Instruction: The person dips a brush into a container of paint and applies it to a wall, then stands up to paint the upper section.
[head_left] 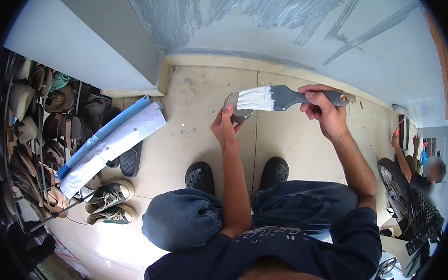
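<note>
My right hand is wrapped round the dark grey handle of a wide paintbrush, held level. White bristles on the brush point left, over a small grey paint container. That container is gripped by my left hand, with the thumb on its near side. The brush covers much of the container, so its contents are mostly hidden. Beyond both hands rises a wall with streaky grey paint on it.
A shoe rack stands at the left, with a rolled sheet leaning by it. Sneakers sit on the tiled floor. At the right are a motorcycle and another person with raised arms near the wall.
</note>
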Available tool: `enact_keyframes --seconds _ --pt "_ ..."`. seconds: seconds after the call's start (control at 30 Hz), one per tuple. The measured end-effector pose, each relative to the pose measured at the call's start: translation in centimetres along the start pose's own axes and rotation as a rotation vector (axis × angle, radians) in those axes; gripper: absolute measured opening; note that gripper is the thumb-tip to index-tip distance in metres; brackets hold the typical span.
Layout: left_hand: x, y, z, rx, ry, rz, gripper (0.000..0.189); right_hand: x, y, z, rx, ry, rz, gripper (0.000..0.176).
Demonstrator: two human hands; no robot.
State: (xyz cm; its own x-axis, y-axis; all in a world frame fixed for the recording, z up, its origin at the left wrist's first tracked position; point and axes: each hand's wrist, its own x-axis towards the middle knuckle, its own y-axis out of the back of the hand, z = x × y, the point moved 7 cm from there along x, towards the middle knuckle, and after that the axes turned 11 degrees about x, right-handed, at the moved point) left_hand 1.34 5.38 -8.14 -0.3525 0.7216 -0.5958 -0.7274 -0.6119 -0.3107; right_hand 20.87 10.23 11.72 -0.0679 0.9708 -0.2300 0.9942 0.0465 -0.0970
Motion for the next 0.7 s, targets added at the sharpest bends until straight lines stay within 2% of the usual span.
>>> enact_keyframes --seconds 0.2,0.33,0.43,0.53,0.7 --pt "0.3 -0.7 2.3 0.034 -0.011 0.016 0.064 1.5 -0.2 -2.2 0.122 0.09 0.094 0.022" --pt "0.5 0.0 3.2 -0.033 0.011 0.082 0.056 4.1 -1.9 -4.0 0.223 0.124 0.151 0.024" --pt "0.5 1.2 3.2 -0.057 0.005 0.104 0.056 7.9 -4.7 -3.7 0.339 0.176 0.195 0.025" --pt "0.6 2.6 3.1 -0.058 -0.001 0.133 0.056 11.1 -8.5 -1.9 0.367 0.158 0.12 0.025" --pt "0.6 4.9 2.9 -0.021 -0.054 0.146 0.06 13.4 -14.4 -0.2 0.517 0.147 0.111 0.035"
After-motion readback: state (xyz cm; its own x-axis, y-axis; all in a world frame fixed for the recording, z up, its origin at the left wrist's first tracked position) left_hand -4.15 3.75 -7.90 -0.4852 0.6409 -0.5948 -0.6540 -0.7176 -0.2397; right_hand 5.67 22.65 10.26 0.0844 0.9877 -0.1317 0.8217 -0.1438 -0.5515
